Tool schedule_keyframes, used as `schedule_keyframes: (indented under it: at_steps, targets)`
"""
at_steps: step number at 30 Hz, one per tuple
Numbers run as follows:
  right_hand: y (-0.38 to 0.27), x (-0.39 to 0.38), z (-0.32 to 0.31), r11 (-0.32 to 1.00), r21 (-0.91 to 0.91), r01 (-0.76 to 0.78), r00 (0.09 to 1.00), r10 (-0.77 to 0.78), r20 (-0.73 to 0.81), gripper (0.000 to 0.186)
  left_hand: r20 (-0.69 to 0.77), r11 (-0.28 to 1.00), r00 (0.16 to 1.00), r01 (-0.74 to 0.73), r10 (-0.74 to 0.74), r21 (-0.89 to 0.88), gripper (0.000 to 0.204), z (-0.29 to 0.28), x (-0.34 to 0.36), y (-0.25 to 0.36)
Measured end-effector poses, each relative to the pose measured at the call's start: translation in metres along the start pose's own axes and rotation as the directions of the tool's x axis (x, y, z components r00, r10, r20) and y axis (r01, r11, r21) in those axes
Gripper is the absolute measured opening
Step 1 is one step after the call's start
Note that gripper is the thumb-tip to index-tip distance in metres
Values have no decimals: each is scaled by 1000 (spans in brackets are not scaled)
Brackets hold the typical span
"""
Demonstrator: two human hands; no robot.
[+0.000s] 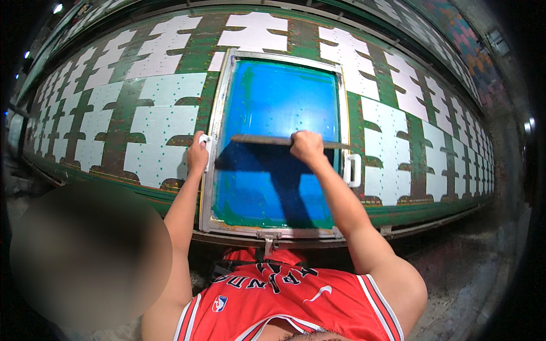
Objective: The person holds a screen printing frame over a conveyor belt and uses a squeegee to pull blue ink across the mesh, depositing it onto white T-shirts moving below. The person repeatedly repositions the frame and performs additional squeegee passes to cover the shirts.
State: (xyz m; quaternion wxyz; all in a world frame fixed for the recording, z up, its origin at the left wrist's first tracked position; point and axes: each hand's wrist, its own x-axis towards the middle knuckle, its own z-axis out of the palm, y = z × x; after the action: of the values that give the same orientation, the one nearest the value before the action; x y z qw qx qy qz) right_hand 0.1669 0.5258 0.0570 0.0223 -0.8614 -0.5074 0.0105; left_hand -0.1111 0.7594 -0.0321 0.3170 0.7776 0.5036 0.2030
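Right hand (307, 146) is clamped round the squeegee (264, 140), which pokes out either side; left hand (197, 156) grips the white handle (205, 138) on the screen frame (223, 108). I'd keep blade pressure even, frame steady.

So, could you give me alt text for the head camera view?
A person's right hand grips a long bar over a blue metal-framed screen, left hand on a white handle. Pale cut-out pieces line the green table.
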Motion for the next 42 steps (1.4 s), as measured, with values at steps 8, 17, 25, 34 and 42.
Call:
schedule_keyframes:
  at_steps: [8, 17, 25, 34, 42]
  targets:
    - [-55, -127, 34, 995, 91, -43, 997, 36, 73, 9, 73, 998, 997, 6, -11, 60, 40, 33, 55, -5]
    - [-106, -224, 45, 986, 159, 51, 982, -20, -190, 23, 96, 994, 994, 36, -45, 99, 42, 35, 65, -7]
    - [-73, -225, -19, 872, 479, 100, 912, -273, 306, 68, 30, 989, 999, 38, -42, 143, 66, 37, 55, -18]
    - [1, -251, -289, 148, 302, 942, 336, -450, -828, 12, -68, 943, 985, 169, -156, 287, 45, 40, 54, -16]
    - [8, -259, -287, -99, -323, 941, -332, -451, -828, 27, -34, 925, 969, 244, -245, 291, 37, 34, 51, -19]
